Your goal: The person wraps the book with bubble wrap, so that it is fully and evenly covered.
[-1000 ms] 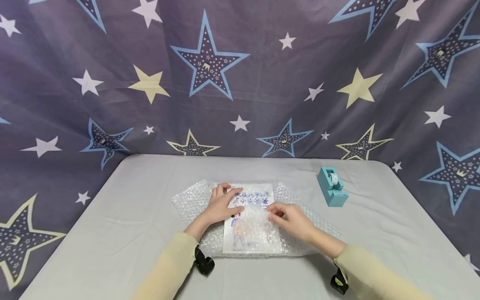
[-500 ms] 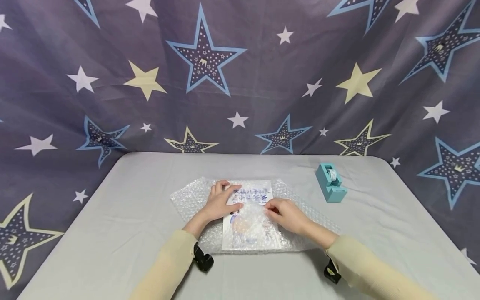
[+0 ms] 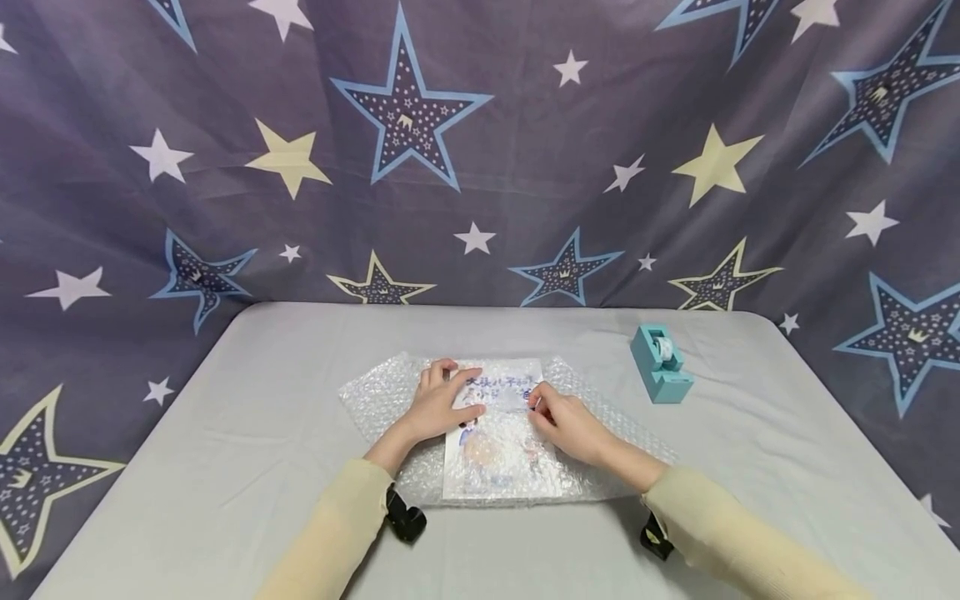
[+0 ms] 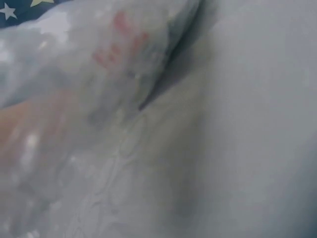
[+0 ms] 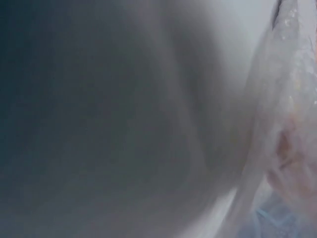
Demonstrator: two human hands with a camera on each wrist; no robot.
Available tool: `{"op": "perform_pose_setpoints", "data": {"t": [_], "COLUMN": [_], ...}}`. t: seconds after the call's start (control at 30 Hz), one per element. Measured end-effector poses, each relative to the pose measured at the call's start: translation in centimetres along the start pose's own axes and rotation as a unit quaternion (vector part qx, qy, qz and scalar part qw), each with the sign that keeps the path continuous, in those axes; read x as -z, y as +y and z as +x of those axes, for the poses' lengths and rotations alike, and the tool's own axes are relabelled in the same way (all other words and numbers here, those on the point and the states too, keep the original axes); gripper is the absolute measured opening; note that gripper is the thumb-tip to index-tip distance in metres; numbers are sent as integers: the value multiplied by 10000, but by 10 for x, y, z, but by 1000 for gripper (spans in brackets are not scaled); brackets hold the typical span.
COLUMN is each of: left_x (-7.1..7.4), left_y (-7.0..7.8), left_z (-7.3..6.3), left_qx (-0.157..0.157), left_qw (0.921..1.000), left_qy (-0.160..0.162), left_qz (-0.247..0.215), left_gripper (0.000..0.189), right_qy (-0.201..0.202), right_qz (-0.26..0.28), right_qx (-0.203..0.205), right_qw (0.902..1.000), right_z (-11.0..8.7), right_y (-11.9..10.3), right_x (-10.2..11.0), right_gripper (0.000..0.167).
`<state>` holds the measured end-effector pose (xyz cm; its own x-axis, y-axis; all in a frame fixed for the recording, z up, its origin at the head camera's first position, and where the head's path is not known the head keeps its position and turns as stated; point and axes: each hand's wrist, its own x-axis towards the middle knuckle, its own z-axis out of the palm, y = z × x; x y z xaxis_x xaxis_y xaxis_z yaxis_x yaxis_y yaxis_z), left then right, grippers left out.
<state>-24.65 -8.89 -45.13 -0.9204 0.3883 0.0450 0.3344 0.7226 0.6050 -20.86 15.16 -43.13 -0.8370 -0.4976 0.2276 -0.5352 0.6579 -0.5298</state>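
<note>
The cover was white with blue lettering, the bubble wrap clear and dimpled. The tablecloth was plain pale grey, the tape dispenser teal, the sleeves cream. The purple-grey curtain bore white, yellow and blue-edged stars, the outlined ones filled with smaller specks.

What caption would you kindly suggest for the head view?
Left hand resting on a book, right hand pinching bubble wrap over it, tape dispenser nearby.
</note>
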Motion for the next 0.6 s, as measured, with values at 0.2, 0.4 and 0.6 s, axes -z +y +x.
{"op": "perform_pose_setpoints", "data": {"t": [0.2, 0.4, 0.6], "left_x": [0, -1, 0], "left_y": [-2, -2, 0], "left_z": [2, 2, 0], "left_qx": [-25, -28, -13], "left_qw": [10000, 10000, 10000], "left_qy": [6, -27, -8], "left_qz": [16, 9, -85], "left_gripper": [59, 59, 58], "right_qy": [-55, -207, -427], "right_qz": [-239, -334, -46], "right_qx": [244, 218, -71], "right_qw": [9994, 9990, 9991], "right_z": [4, 5, 8], "right_y": [1, 0, -1], "right_x": [-2, -2, -1], "right_gripper": [15, 31, 31]}}
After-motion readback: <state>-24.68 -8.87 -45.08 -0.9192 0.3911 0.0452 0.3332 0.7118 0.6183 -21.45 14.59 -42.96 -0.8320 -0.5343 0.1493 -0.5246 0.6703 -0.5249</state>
